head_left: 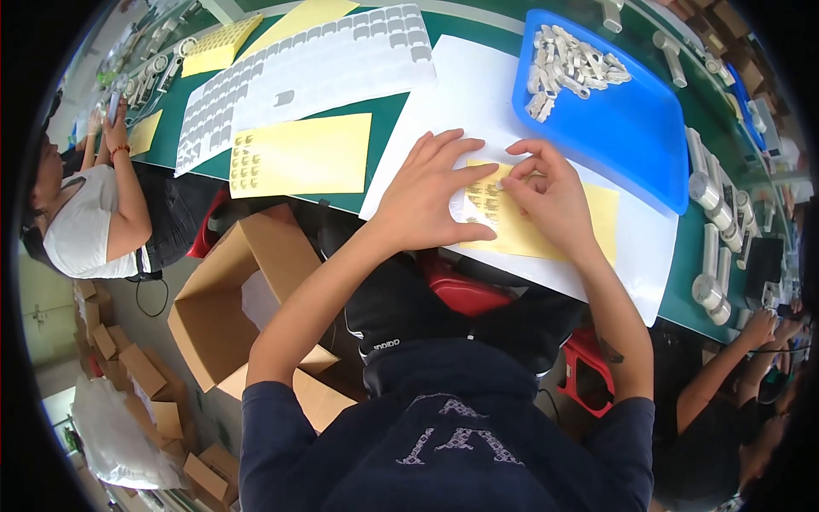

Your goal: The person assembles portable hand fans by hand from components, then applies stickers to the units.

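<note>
Dark-sleeved forearms rise from the lower edge of the head view, meeting over a yellow sheet [546,224] that lies on white paper [478,111] at the near edge of a green table [384,183]. Left hand [426,198] lies flat, fingers spread, pressing down the sheet's left part, where small pale pieces sit in rows; it grips nothing. Right hand [550,192] is curled, thumb and forefinger pinched together at the sheet's upper left corner, apparently on one small piece, though the piece itself is too small to make out. The sheet's long axis runs left to right and slopes down toward the right, extending from under both hands; the right hand is the nearer to its bare part. Just beyond the right hand, a blue tray [631,145] holds a heap of grey parts [567,64]. Farther left on the table lie a second yellow sheet [299,154] and a large white sheet of cut-outs [299,77]. An open carton [230,299] stands on the floor at lower left. Other people sit at left and right.
</note>
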A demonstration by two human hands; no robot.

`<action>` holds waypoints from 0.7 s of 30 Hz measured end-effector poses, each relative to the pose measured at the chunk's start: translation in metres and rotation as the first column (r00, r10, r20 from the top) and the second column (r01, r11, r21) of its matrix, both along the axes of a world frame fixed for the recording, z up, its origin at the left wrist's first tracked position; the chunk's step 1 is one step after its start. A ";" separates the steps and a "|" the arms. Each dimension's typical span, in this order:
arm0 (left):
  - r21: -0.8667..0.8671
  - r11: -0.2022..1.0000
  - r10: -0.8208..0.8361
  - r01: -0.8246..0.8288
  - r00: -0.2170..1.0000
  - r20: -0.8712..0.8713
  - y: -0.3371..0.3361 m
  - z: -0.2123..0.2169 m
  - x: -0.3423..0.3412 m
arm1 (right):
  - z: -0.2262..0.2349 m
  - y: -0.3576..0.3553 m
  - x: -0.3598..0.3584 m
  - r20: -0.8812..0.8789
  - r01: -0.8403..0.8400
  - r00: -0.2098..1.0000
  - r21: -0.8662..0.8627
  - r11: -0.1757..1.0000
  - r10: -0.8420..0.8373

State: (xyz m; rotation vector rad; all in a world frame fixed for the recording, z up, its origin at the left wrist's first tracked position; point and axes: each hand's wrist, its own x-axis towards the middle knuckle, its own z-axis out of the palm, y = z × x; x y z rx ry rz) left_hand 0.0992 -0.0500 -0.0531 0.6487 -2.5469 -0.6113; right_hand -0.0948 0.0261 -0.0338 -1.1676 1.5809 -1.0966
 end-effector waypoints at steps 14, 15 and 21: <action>-0.100 0.995 -0.039 0.028 0.994 -0.104 -0.008 -0.006 0.008 | 0.018 -0.012 -0.001 -0.664 -0.137 0.733 0.066 0.988 0.146; -0.104 0.992 -0.086 0.070 0.984 -0.156 -0.006 -0.011 0.002 | -0.002 -0.004 -0.013 -0.617 -0.129 0.785 -0.062 0.990 0.064; -0.045 0.998 0.013 -0.038 0.883 -0.470 0.009 -0.011 0.003 | 0.111 0.058 0.007 -0.182 -0.106 0.983 -0.602 0.791 -0.007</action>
